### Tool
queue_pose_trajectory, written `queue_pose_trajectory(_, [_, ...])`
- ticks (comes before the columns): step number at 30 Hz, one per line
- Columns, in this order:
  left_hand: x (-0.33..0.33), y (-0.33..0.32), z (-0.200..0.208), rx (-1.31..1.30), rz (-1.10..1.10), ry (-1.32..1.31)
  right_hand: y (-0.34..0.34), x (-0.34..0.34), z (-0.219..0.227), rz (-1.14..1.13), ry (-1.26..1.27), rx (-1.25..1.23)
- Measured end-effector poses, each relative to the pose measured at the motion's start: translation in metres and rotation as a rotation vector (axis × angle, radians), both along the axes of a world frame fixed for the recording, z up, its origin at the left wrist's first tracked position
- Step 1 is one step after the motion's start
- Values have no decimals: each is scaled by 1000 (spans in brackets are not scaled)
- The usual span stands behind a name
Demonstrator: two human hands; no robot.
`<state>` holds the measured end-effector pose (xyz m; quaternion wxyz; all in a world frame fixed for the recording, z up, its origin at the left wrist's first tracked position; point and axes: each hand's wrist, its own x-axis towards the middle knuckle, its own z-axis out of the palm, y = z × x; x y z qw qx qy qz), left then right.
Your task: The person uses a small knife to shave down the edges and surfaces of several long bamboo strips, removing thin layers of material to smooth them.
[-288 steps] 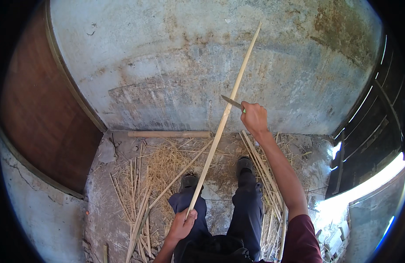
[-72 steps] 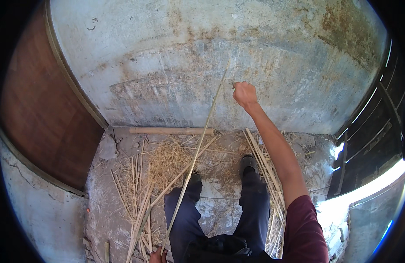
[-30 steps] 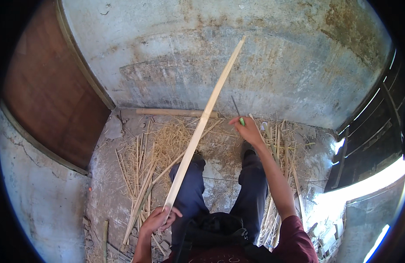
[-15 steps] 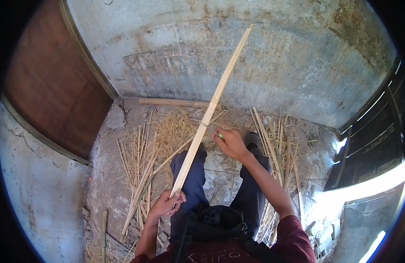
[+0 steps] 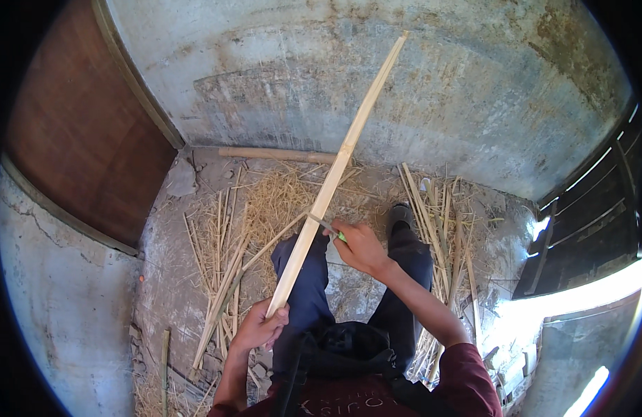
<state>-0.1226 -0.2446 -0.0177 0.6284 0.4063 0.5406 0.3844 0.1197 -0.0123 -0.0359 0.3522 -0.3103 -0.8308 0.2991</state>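
Observation:
A long, pale split bamboo strip slants up and away from me, its far tip in front of the wall. My left hand is closed around its near end, above my left thigh. In my right hand is a knife with a green handle, mostly covered by the fingers. Its blade points left and meets the strip's right edge a little below the middle. Whether the blade cuts into the bamboo I cannot tell.
Thin bamboo strips lie on the floor at left, more strips at right. Curly shavings are heaped between. A bamboo pole rests along the stained wall. A brown door stands at left, dark slats at right.
My right hand has come down slightly and the knife blade now shows against the strip. The strip has shifted a little up and to the right, still in my left hand.

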Motion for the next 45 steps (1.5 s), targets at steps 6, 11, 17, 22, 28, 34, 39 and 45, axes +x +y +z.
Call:
queue_pose_trajectory(6, [-8,-4,24,13,-55,-244,-8,-5,14,167,264,-636])
queue_pose_trajectory(11, [-11,-6,26,31,-118,-432,-8,-13,58,296,507,-1016])
queue_pose_trajectory(17, [15,-13,40,-24,11,-196,-2,-21,54,215,367,-795])
queue_pose_trajectory(22, [17,-36,73,138,29,596,-9,-23,60,185,350,-646])
queue_pose_trajectory(28, [30,-33,86,247,47,620,-7,-28,56,145,349,-542])
queue_pose_trajectory(34, [16,-35,65,36,55,-73,-11,-5,67,86,232,-405])
queue_pose_trajectory(39, [22,-36,65,-61,46,-363,-52,14,82,85,-30,-108])
queue_pose_trajectory(45, [29,-38,64,-28,39,-282,-115,5,89,-4,-259,168])
